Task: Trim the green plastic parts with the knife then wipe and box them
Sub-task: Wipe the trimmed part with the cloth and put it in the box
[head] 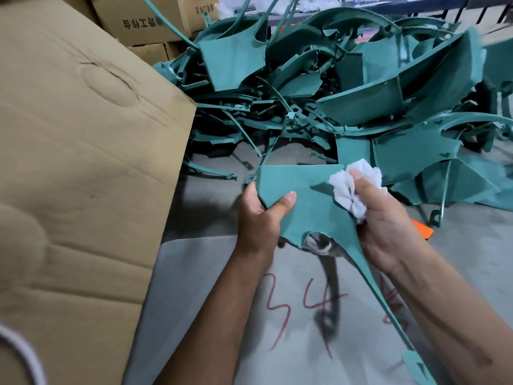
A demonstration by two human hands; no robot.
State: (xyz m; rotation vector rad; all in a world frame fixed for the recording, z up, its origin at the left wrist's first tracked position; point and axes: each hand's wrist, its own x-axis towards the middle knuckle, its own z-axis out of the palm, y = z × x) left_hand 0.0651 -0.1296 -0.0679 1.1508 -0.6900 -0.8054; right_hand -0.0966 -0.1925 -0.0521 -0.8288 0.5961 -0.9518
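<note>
— Where is the green plastic part [302,198] that is being worked on?

— In front of the big cardboard box [77,168], to its right, lifted above the grey surface [194,287] with "34" written on it in red. Its flat panel faces up, and a long thin strip runs from it down toward the lower right.

— What are the hands doing?

— The left hand [261,218] grips the panel's left corner, thumb on top, fingers curled underneath. The right hand [385,215] clutches a crumpled white cloth [352,184] and presses it against the panel's right edge.

— And the other parts?

— A tangled pile of green plastic parts [333,79] lies beyond the held part, to the right of the box and reaching right up to its side. An orange object [423,230] peeks out just behind the right wrist; I cannot tell what it is.

— Anything behind the box?

— Smaller printed cartons [144,20] are stacked beyond it, at the far left of the pile.
</note>
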